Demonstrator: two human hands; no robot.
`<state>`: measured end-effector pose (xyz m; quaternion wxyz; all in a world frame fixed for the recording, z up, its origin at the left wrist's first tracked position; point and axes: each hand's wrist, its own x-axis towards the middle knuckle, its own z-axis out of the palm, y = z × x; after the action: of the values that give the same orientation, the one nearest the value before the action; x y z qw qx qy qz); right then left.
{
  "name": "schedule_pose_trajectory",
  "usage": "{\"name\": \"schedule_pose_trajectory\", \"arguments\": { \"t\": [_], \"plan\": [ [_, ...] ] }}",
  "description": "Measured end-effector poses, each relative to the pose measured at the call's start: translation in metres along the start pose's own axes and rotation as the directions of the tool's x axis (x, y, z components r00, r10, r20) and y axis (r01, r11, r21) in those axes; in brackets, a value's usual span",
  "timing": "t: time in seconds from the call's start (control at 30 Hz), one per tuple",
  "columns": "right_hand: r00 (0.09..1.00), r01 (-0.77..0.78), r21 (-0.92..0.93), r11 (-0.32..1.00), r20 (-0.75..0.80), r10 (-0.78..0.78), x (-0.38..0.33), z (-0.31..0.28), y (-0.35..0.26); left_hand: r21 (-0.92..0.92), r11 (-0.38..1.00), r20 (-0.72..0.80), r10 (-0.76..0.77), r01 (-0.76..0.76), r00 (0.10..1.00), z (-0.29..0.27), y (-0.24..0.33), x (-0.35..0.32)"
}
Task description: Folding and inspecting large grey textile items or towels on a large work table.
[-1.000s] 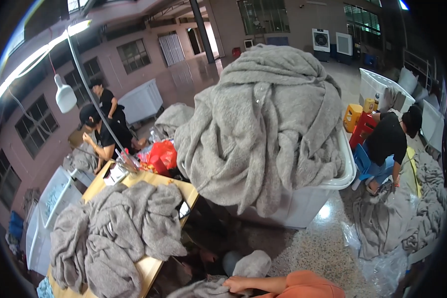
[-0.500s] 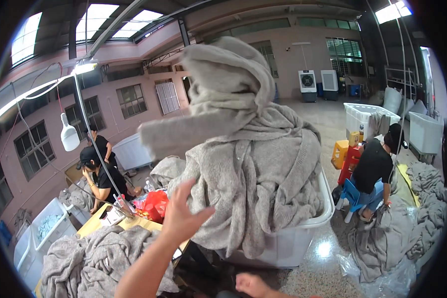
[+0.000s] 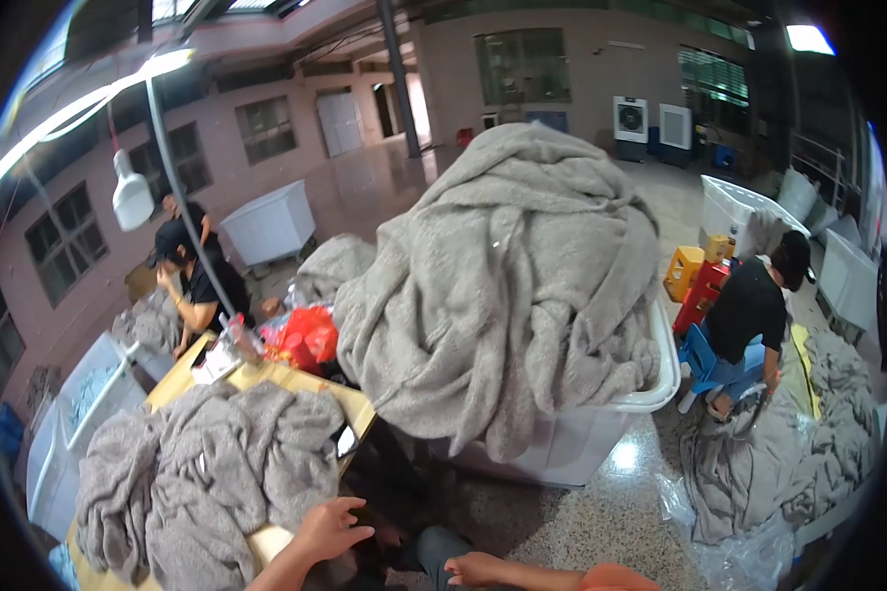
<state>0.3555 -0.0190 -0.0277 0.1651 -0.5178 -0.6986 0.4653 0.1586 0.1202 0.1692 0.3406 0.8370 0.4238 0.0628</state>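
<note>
My left hand (image 3: 331,530) is at the front edge of the table, beside a heap of grey-beige knitted garments (image 3: 207,463). Its fingers are apart with nothing in them. Low in the middle, over my lap, my right hand (image 3: 476,569) is loosely curled, and I see nothing in it. Ahead stands a white plastic bin (image 3: 562,448), piled well above its rim with a tall mound of the same grey-beige knitwear (image 3: 503,295). Some of it drapes over the bin's near side. Neither hand touches this mound.
The wooden table (image 3: 360,409) holds a red plastic bag (image 3: 306,335) and a dark phone-like object at its edge. At left, two people sit near white bins (image 3: 89,394). At right, a person (image 3: 749,310) on a blue stool bends over knitwear (image 3: 749,463) on plastic sheeting.
A knitted garment that was in the air above the bin now lies on the mound. My left hand has dropped from in front of the mound to the table edge.
</note>
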Motion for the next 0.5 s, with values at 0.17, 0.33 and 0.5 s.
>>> {"name": "schedule_pose_trajectory", "arguments": {
  "t": [0.17,0.33,0.5],
  "plan": [
    [0.984,0.088,-0.258,0.962,0.174,-0.043,0.003,0.023,0.005,-0.125,0.989,0.061,-0.073,0.08,0.995,0.0,-0.039,-0.022],
    [0.955,0.08,-0.401,0.913,0.292,0.045,0.011,0.014,-0.018,0.066,0.986,-0.482,-0.103,0.154,0.87,-0.017,-0.123,-0.046],
    [0.919,0.054,-0.507,0.86,0.361,0.156,0.025,0.026,-0.025,0.129,0.841,-0.77,-0.249,0.526,0.587,-0.027,-0.199,-0.085]
  ]
}}
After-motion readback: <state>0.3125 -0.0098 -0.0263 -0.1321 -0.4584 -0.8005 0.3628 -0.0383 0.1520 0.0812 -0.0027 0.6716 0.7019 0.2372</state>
